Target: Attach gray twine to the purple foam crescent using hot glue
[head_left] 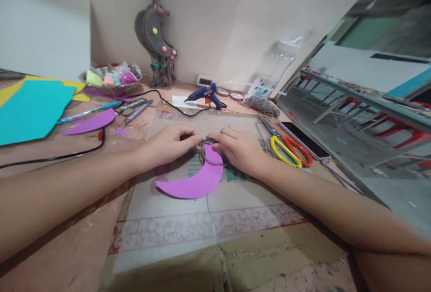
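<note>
Working at a pink table (67,260), seen from the head camera, one person brings two bare hands to one purple paper crescent (202,182). It lies on one clear plastic sheet (151,233) over cardboard (175,269), its upper tip between the hands and its other tip pointing left. One gray cord (214,163) loops across the upper part. The left hand (175,144) has thumb and forefinger near each other beside that tip; the right hand (238,149) lays its fingers, side by side, over it. The fingertips hide the contact, so one cannot tell whether either hand pinches cord or paper.

To the right lie one pair of scissors (292,150) with one yellow and one orange handle, and one phone (305,140). One bundle of gray yarn (262,105) sits behind them, near one clear bottle (278,65).

Beyond the hands stand one blue glue gun (207,95), two round tape rolls (236,96) and one small white clock (204,80). One gray moon ornament (153,33) is by the wall.

On the left are one bowl (112,89) of small bags, one turquoise sheet (35,110) over yellow paper (81,87), one blue pen (89,111) and one large purple offcut (90,122). A black cable (67,156) crosses the table behind the left forearm; the right forearm covers part of the plastic.
</note>
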A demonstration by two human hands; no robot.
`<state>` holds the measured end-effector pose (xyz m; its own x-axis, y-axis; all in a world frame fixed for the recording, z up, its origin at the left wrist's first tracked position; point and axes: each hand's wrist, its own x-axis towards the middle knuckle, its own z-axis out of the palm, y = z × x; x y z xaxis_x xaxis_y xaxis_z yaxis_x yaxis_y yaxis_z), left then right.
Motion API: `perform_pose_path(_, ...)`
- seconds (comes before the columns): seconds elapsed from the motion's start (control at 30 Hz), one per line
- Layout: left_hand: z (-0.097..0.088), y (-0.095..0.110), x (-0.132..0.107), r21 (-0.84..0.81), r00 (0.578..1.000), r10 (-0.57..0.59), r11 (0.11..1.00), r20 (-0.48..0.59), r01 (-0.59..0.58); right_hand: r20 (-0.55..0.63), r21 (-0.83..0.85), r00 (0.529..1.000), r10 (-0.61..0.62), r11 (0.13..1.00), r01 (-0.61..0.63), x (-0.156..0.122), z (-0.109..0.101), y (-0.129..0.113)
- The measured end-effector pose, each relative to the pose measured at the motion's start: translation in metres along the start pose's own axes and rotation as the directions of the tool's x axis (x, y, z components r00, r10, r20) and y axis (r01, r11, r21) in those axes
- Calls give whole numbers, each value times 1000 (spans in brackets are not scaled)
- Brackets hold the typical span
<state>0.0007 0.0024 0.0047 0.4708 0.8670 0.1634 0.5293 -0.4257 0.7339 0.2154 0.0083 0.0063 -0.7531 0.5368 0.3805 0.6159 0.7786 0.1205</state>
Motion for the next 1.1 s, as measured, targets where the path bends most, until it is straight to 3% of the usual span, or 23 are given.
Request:
perform_pose_path(0.17, 0, 1, -1, -30, 1000, -13, 999, 0, 13, -12, 88, 999, 49, 995, -48, -2, 1, 2)
perform_pose_path(0.33, 1, 1, -1, -48, 1000, -19, 999, -20, 18, -40, 268, 981, 190, 948, -173, -4, 0, 4)
perform_pose_path(0.43, 1, 1, -1, -60, 999, 0, 998, -32, -2, 5, 430, 954, 299, 861, -272, -3, 1, 3)
perform_pose_path(0.53, 1, 2, -1, -51, 999, 17, 999, -39, -19, 150, 559, 919, 365, 735, -383, -2, 3, 3)
perform_pose_path(0.7, 1, 3, -2, -30, 999, 22, 999, -43, -23, 293, 673, 899, 325, 598, -435, -1, 5, 4)
perform_pose_path(1.1, 1, -1, -1, -81, 999, 6, 997, -52, -10, 291, 674, 906, 306, 606, -421, -2, 5, 3)
